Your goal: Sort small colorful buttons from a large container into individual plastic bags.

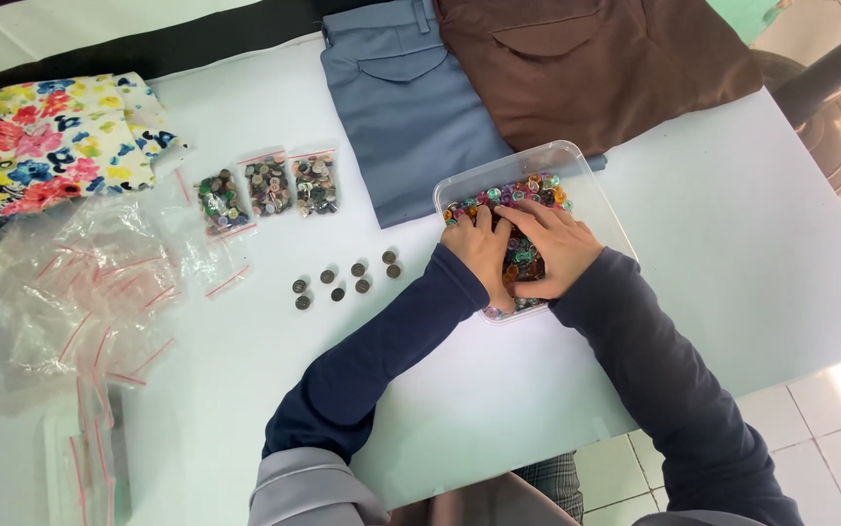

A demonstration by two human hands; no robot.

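Observation:
A clear plastic tub (600,200) on the white table (732,263) holds several small colourful buttons (523,189). Both hands are inside it, palms down on the buttons. My left hand (480,251) rests at the tub's left side, fingers spread among the buttons. My right hand (555,245) lies beside it, fingers reaching up and left across the pile. Whether either hand pinches a button is hidden. Left of the tub, several dark round buttons (344,278) lie loose in two short rows.
Three small filled zip bags (268,187) of buttons lie left of centre. A heap of empty clear zip bags (79,282) covers the left. Floral cloth (45,136) sits far left; grey trousers (411,107) and brown trousers (586,68) lie at the back.

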